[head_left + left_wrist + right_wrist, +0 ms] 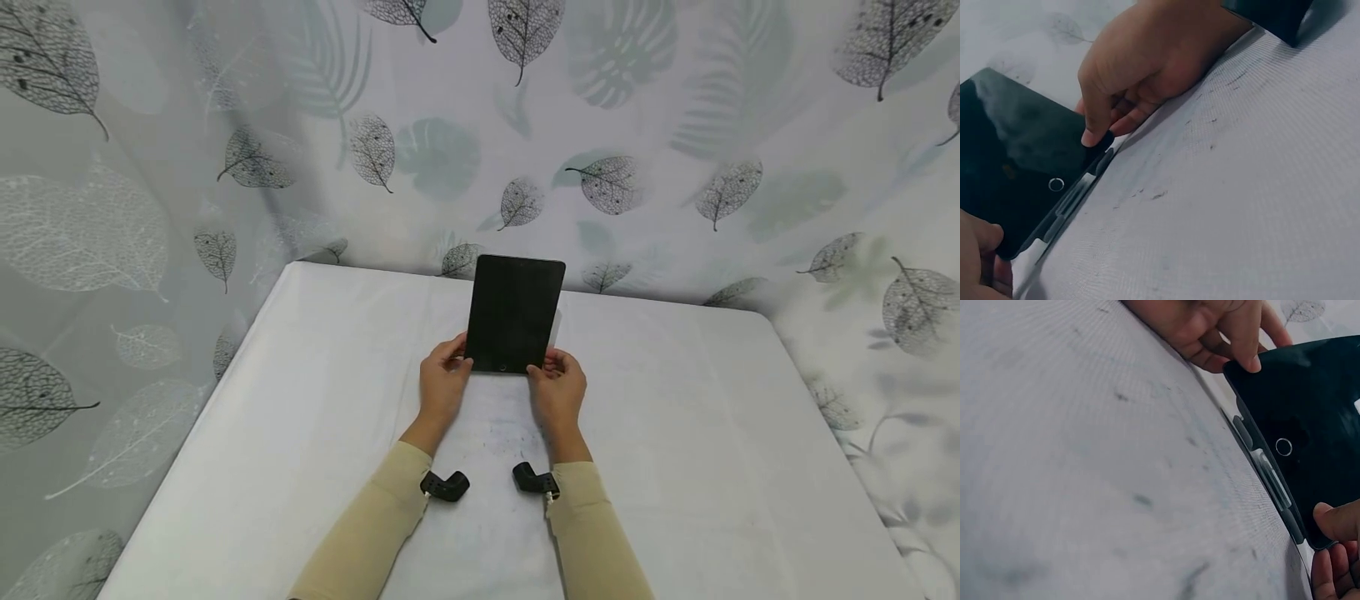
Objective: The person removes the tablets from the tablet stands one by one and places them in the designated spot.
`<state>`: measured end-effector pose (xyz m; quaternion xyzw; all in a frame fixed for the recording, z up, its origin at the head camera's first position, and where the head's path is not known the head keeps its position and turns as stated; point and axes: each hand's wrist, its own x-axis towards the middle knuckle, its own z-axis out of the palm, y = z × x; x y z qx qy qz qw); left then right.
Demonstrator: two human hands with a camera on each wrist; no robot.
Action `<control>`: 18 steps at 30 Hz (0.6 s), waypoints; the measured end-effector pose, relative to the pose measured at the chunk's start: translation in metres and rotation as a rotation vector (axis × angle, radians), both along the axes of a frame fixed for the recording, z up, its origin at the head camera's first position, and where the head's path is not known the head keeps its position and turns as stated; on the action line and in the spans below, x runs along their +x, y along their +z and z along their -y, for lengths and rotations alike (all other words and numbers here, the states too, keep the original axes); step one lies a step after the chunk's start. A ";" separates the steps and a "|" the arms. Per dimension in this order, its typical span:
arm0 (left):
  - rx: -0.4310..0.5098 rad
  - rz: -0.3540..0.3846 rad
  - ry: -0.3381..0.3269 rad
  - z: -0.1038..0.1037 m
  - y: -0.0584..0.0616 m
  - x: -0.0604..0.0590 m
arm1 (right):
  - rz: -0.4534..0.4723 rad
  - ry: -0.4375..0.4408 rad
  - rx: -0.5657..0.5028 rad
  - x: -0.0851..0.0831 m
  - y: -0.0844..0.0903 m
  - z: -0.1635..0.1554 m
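A black tablet with a round home button is tilted up above the table, its dark screen facing the head camera. My left hand grips its lower left corner, thumb on the front and fingers behind. At the lower right corner, my right hand pinches the tablet the same way. Behind the tablet's lower edge, the wrist views show a grey, thin-edged piece with raised lips and gaps, like a case. A pale strip of something shows beside the tablet's right edge. The tablet's back is hidden.
A white cloth with faint dark marks near the hands covers the table. Behind and at both sides hangs a leaf-patterned curtain. Each wrist carries a black strapped device, the left one and the right one.
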<state>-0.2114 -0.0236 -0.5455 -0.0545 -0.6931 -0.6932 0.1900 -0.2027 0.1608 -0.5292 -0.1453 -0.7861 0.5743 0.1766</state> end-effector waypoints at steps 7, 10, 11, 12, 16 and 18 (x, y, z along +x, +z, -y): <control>-0.060 -0.003 0.016 0.005 0.004 0.001 | -0.031 0.017 -0.011 0.002 -0.002 0.002; -0.034 -0.032 0.008 0.007 0.007 0.003 | -0.058 0.039 -0.043 0.002 -0.003 0.002; -0.025 -0.044 0.005 0.008 0.008 0.003 | -0.074 0.050 -0.061 0.002 -0.002 0.002; -0.013 -0.058 0.003 0.009 0.009 0.003 | -0.090 0.061 -0.079 0.002 -0.002 0.003; 0.025 -0.102 -0.014 0.016 0.012 0.003 | -0.167 0.097 -0.150 0.003 0.000 0.007; 0.041 -0.110 -0.027 0.019 0.013 0.003 | -0.213 0.113 -0.166 0.004 0.001 0.010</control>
